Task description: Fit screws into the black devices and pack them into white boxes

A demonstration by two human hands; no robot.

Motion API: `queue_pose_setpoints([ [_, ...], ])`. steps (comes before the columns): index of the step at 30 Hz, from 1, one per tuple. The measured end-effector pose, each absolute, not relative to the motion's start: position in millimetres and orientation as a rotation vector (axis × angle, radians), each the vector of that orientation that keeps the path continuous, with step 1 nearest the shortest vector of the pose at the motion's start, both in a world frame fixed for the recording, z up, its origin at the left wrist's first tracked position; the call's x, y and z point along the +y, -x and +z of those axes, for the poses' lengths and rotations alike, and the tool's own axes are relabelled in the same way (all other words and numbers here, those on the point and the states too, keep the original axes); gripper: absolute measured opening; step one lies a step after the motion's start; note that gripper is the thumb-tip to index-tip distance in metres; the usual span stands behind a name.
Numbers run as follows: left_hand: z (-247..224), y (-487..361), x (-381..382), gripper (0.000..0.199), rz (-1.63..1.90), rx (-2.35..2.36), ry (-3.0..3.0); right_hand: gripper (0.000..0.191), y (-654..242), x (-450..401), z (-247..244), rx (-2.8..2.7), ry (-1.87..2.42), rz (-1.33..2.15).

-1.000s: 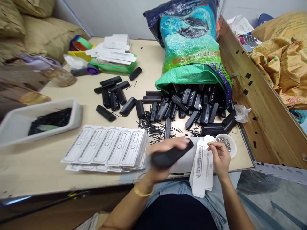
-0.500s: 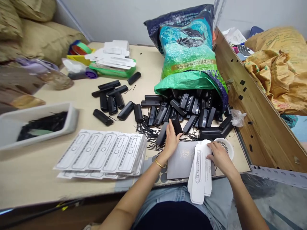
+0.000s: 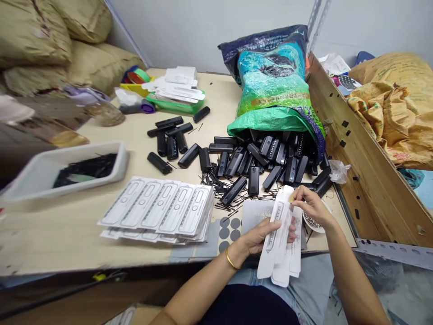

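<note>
My left hand (image 3: 259, 237) is wrapped round a flat white printed carton (image 3: 278, 225), thumb on top and fingertips showing past its right edge. My right hand (image 3: 311, 205) pinches the carton's upper end beside its flap. More flat white cartons (image 3: 295, 257) lie beneath it, over the table's front edge near my lap. A grey sheet (image 3: 252, 212) lies under and left of them. Beyond my hands is a spread of black plastic cases (image 3: 233, 190) and thin black sticks (image 3: 216, 180). A white bowl of small metal parts (image 3: 316, 223) is partly hidden behind my right hand.
A colourful sack (image 3: 274, 90) spills black cases onto the table. Stacked printed white sheets (image 3: 158, 207) lie to the left, with a white bin (image 3: 117, 169) of black strips beyond. A wooden board (image 3: 358, 140) walls the right side. A green tray (image 3: 179, 104) holds folded white cartons.
My left hand has left the black cases and come down to grip a white carton. That carton is now separated from the pile, and my right hand holds its top. The view has shifted slightly.
</note>
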State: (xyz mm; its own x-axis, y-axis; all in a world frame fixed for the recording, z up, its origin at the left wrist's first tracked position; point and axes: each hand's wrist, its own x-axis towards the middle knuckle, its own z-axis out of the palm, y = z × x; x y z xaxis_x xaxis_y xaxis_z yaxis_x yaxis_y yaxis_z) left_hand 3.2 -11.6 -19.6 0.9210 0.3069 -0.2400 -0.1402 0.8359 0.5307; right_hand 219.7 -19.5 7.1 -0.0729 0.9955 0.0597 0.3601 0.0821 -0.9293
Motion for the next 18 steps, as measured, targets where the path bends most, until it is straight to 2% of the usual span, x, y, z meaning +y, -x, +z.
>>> queue_pose_setpoints([
  [3, -21, 4, -11, 0.067, 0.275, 0.285, -0.471, 0.026, -212, -16, 7, -1.354, 1.126, 1.178],
  [7, -14, 13, 2, 0.091, 0.400, 0.348, -0.589, 0.011, -179, -18, 2, -1.228, 1.365, 0.886],
  [8, -11, 15, 5, 0.096, 0.419, 0.371, -0.629, 0.015, -168, -20, -1, -1.223, 1.449, 0.821],
  [10, -7, 16, 11, 0.093, 0.451, 0.444, -0.705, 0.022, -147, -24, -7, -1.184, 1.574, 0.756],
  [14, -10, 11, 11, 0.065, 0.607, 0.647, -0.901, 0.024, -120, -26, -22, -0.987, 1.608, 0.829],
  [16, -16, 9, 9, 0.067, 0.642, 0.720, -0.948, 0.023, -115, -24, -26, -0.915, 1.538, 0.890],
  [18, -20, 9, 8, 0.080, 0.629, 0.767, -0.928, 0.022, -114, -21, -28, -0.867, 1.462, 0.909],
])
